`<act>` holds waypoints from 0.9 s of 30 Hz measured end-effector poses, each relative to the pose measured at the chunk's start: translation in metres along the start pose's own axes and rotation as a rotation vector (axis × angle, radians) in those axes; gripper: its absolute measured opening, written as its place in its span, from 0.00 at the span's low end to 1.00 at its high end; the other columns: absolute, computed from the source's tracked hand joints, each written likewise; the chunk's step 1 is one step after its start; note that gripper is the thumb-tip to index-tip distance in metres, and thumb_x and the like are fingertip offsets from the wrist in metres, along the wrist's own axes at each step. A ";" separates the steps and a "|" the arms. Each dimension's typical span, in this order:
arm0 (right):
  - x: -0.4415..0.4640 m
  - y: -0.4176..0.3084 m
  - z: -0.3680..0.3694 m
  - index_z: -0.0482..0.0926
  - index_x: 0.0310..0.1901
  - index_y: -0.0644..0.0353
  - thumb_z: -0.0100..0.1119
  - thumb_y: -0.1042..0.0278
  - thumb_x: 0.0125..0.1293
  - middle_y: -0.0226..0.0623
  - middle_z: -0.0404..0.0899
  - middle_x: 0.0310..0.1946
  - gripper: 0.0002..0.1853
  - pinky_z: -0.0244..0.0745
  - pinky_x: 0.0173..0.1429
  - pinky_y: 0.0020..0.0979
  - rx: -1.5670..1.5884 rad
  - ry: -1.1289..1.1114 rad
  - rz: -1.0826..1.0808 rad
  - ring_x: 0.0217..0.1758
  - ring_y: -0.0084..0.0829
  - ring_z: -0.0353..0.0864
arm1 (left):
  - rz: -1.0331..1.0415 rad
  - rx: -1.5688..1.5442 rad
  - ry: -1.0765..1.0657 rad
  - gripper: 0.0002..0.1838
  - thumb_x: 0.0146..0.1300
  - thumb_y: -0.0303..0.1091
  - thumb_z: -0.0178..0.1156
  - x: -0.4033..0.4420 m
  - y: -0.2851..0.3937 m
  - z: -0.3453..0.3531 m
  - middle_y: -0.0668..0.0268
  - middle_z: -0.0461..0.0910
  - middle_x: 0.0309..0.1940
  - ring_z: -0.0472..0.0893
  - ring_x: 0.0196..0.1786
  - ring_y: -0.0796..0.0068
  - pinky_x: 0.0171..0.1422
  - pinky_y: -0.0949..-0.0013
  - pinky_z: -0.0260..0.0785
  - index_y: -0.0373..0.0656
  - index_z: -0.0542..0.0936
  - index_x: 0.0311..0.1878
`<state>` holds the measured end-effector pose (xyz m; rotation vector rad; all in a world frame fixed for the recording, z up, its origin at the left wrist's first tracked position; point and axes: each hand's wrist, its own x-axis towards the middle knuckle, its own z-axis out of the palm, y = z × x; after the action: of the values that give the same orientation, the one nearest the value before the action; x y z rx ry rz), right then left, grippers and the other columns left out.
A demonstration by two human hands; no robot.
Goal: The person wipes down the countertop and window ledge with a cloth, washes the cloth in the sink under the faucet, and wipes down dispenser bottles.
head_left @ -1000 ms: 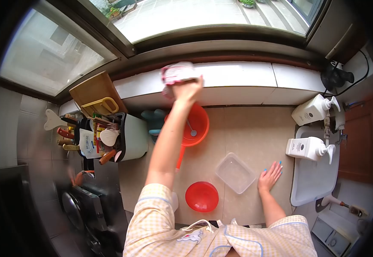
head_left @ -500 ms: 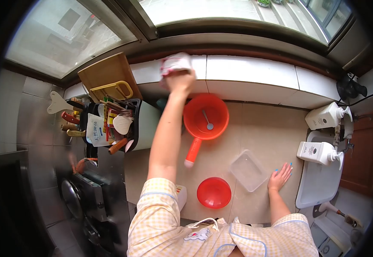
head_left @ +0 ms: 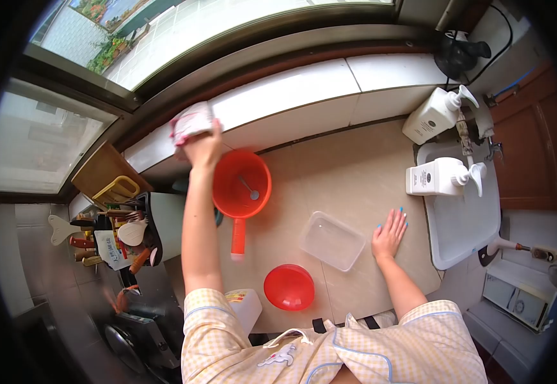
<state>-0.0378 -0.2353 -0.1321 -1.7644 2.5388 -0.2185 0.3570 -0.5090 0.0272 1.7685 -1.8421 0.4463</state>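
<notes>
My left hand [head_left: 203, 146] reaches up to the white tiled window ledge [head_left: 278, 96] and presses a bunched white cloth with red markings [head_left: 192, 125] onto it. Just below that hand, an orange-red dipper [head_left: 227, 200] stands on the counter with a small spoon [head_left: 250, 189] inside. Flat on the counter at right, my right hand [head_left: 388, 235] has its fingers stretched out and holds nothing. To its left lies a clear plastic container [head_left: 333, 240]. A red bowl [head_left: 289, 287] sits nearer my body.
Two white pump bottles [head_left: 433, 115] stand by the sink [head_left: 464, 221] at right. On the left are a rack of knives and utensils [head_left: 131, 233], a wooden cutting board [head_left: 102, 168] and a stove [head_left: 144, 339]. A white container [head_left: 245, 307] stands beside my left sleeve.
The view has turned, so the counter's things appear further left. My left hand still has the cloth on the ledge. My right hand stays flat on the counter.
</notes>
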 end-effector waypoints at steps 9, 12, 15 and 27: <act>0.000 0.002 -0.004 0.49 0.64 0.62 0.48 0.61 0.54 0.49 0.43 0.66 0.36 0.34 0.70 0.47 0.051 -0.052 -0.013 0.70 0.47 0.39 | 0.519 -0.325 -0.270 0.25 0.55 0.51 0.51 0.058 0.252 0.046 0.51 0.71 0.49 0.67 0.55 0.51 0.60 0.56 0.56 0.41 0.71 0.49; 0.003 0.004 -0.008 0.49 0.64 0.62 0.48 0.61 0.53 0.49 0.44 0.66 0.36 0.34 0.70 0.47 0.059 -0.058 -0.018 0.70 0.47 0.40 | 0.541 -0.426 -0.304 0.21 0.55 0.48 0.52 0.066 0.292 0.073 0.53 0.72 0.46 0.69 0.52 0.53 0.55 0.57 0.61 0.42 0.71 0.44; 0.002 0.002 -0.010 0.50 0.64 0.62 0.48 0.62 0.53 0.48 0.44 0.66 0.36 0.34 0.70 0.46 0.079 -0.050 -0.024 0.70 0.46 0.40 | 0.595 -0.475 -0.348 0.22 0.57 0.50 0.50 0.074 0.295 0.067 0.52 0.71 0.48 0.69 0.53 0.53 0.57 0.58 0.60 0.42 0.72 0.47; 0.000 -0.001 -0.008 0.50 0.64 0.60 0.49 0.62 0.53 0.46 0.44 0.66 0.36 0.36 0.70 0.45 0.050 0.008 -0.022 0.70 0.45 0.42 | 0.330 -0.188 -0.409 0.25 0.58 0.42 0.51 0.018 0.018 -0.020 0.53 0.64 0.58 0.60 0.62 0.55 0.66 0.61 0.50 0.42 0.67 0.58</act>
<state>-0.0383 -0.2350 -0.1245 -1.7779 2.4972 -0.2873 0.3423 -0.5109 0.0559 1.5120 -2.3891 0.0207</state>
